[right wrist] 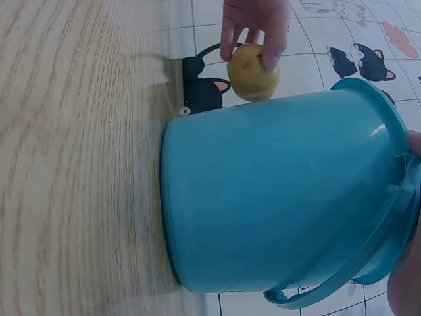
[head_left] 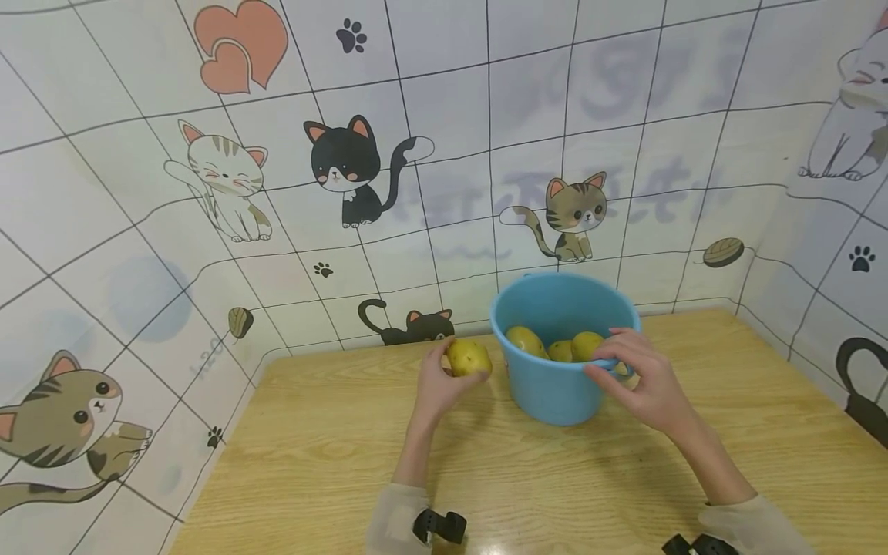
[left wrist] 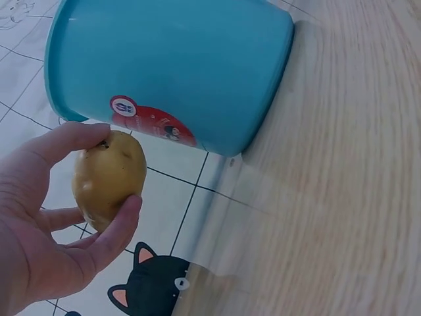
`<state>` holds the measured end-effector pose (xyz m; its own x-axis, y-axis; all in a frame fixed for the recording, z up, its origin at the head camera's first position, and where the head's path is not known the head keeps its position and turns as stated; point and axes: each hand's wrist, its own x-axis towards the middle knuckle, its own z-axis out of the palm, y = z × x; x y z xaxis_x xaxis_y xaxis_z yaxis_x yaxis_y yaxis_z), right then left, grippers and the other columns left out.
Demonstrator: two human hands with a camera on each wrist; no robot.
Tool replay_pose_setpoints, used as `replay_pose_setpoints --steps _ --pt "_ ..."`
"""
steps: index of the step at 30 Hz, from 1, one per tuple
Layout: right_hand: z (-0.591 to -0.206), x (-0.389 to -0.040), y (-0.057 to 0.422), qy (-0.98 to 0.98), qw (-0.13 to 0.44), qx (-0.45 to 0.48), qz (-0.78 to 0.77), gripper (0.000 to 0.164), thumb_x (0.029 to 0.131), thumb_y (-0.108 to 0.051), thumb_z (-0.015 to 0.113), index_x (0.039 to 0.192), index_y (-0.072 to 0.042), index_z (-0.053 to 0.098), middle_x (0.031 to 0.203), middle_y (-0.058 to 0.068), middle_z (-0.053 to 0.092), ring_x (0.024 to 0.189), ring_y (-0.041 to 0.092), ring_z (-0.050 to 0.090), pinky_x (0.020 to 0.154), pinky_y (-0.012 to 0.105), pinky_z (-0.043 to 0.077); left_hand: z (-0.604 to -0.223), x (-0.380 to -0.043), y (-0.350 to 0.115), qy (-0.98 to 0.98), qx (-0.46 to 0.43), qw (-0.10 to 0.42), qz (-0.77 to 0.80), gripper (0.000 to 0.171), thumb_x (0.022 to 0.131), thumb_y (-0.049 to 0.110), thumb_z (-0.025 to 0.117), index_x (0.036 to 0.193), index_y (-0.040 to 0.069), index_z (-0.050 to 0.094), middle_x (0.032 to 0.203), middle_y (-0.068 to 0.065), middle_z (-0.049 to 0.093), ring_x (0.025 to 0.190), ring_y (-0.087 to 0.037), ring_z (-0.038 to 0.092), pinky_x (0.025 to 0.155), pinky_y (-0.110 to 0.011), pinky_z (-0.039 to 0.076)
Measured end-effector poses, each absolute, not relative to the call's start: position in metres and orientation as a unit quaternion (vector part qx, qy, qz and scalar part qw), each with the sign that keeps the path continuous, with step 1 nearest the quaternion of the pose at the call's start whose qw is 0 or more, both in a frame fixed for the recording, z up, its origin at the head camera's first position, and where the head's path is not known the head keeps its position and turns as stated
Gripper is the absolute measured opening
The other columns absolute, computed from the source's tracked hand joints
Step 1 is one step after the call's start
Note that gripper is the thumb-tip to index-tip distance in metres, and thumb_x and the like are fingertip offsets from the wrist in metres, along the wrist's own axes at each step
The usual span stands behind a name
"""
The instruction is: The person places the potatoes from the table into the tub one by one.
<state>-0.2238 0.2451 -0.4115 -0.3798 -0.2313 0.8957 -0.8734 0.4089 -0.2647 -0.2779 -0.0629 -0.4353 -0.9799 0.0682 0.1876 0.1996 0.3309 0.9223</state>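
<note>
A yellow potato is pinched between the thumb and fingers of my left hand, held above the table just left of a light-blue bucket. In the left wrist view the potato shows small dark eyes on its skin. The bucket stands upright, and potatoes are visible inside it. My right hand grips the bucket's near right rim, fingers over the edge and thumb outside. Only a bit of that hand shows in the right wrist view, beside the bucket.
The wooden table carries the bucket near its back edge. Behind and to both sides rise walls with a cat-print tile pattern. A blue carrying handle hangs along the bucket's side.
</note>
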Motion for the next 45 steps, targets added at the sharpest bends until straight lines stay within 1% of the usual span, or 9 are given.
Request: replay_pose_setpoints --steps 5,8,17,22,26,31,36,40,45 --pt "-0.412 -0.224 0.245 -0.733 0.409 0.376 0.393 0.037 0.098 -0.043 0.065 0.089 -0.008 0.072 0.085 0.001 0.067 0.094 0.018 0.057 0.11 0.034 0.037 -0.429 -0.274 -0.065 -0.804 -0.08 0.072 -0.585 0.088 0.072 0.027 0.089 0.148 0.007 0.048 0.126 -0.012 0.05 0.084 -0.022 0.056 0.074 -0.032 0.055" --pt "-0.412 -0.223 0.244 -0.733 0.409 0.376 0.392 0.037 0.098 -0.042 0.065 0.088 -0.007 0.072 0.085 0.002 0.067 0.092 0.016 0.057 0.111 0.034 0.036 -0.424 -0.272 -0.066 -0.796 -0.081 0.093 -0.592 0.087 0.072 0.025 0.089 0.147 0.007 0.049 0.127 -0.013 0.05 0.084 -0.023 0.055 0.073 -0.032 0.054" --pt "-0.409 -0.221 0.241 -0.732 0.415 0.377 0.389 0.039 0.099 -0.041 0.065 0.086 -0.005 0.07 0.083 0.003 0.066 0.089 0.018 0.057 0.11 0.033 0.036 -0.41 -0.266 -0.065 -0.783 -0.077 0.139 -0.601 0.086 0.072 0.03 0.089 0.146 0.011 0.051 0.128 -0.011 0.049 0.089 -0.027 0.055 0.074 -0.034 0.054" --pt "-0.408 -0.221 0.24 -0.731 0.418 0.378 0.386 0.039 0.099 -0.041 0.064 0.085 -0.005 0.07 0.082 0.004 0.066 0.086 0.018 0.057 0.11 0.034 0.037 -0.403 -0.262 -0.063 -0.772 -0.081 0.146 -0.614 0.082 0.073 0.031 0.089 0.145 0.015 0.053 0.128 -0.01 0.049 0.089 -0.026 0.056 0.073 -0.034 0.056" --pt "-0.409 -0.221 0.24 -0.731 0.417 0.377 0.388 0.039 0.099 -0.041 0.064 0.085 -0.005 0.071 0.082 0.003 0.066 0.087 0.018 0.057 0.11 0.033 0.037 -0.396 -0.259 -0.06 -0.755 -0.091 0.155 -0.631 0.082 0.073 0.029 0.09 0.146 0.017 0.053 0.131 -0.01 0.048 0.092 -0.03 0.056 0.075 -0.036 0.058" --pt "-0.41 -0.222 0.241 -0.731 0.415 0.374 0.391 0.038 0.099 -0.041 0.065 0.086 -0.005 0.071 0.083 0.003 0.066 0.088 0.018 0.057 0.11 0.033 0.036 -0.385 -0.254 -0.057 -0.734 -0.108 0.171 -0.649 0.086 0.074 0.025 0.091 0.148 0.013 0.05 0.139 -0.01 0.046 0.096 -0.029 0.056 0.079 -0.037 0.059" --pt "-0.408 -0.221 0.239 -0.73 0.417 0.377 0.39 0.038 0.099 -0.04 0.065 0.086 -0.005 0.071 0.082 0.003 0.066 0.087 0.017 0.057 0.11 0.033 0.036 -0.375 -0.249 -0.053 -0.723 -0.124 0.175 -0.657 0.084 0.075 0.022 0.09 0.148 0.012 0.049 0.139 -0.009 0.047 0.097 -0.028 0.055 0.079 -0.036 0.06" --pt "-0.407 -0.22 0.238 -0.727 0.418 0.38 0.389 0.037 0.099 -0.039 0.065 0.086 -0.005 0.07 0.082 0.004 0.066 0.088 0.018 0.057 0.11 0.034 0.036 -0.367 -0.245 -0.048 -0.719 -0.14 0.175 -0.658 0.084 0.076 0.021 0.09 0.149 0.013 0.048 0.141 -0.008 0.045 0.096 -0.029 0.057 0.078 -0.034 0.06" --pt "-0.406 -0.22 0.238 -0.726 0.418 0.381 0.39 0.036 0.099 -0.038 0.065 0.086 -0.004 0.07 0.083 0.004 0.065 0.088 0.018 0.057 0.11 0.034 0.036 -0.36 -0.242 -0.039 -0.713 -0.158 0.168 -0.662 0.087 0.074 0.023 0.091 0.15 0.015 0.048 0.14 -0.004 0.045 0.096 -0.025 0.057 0.079 -0.033 0.06"
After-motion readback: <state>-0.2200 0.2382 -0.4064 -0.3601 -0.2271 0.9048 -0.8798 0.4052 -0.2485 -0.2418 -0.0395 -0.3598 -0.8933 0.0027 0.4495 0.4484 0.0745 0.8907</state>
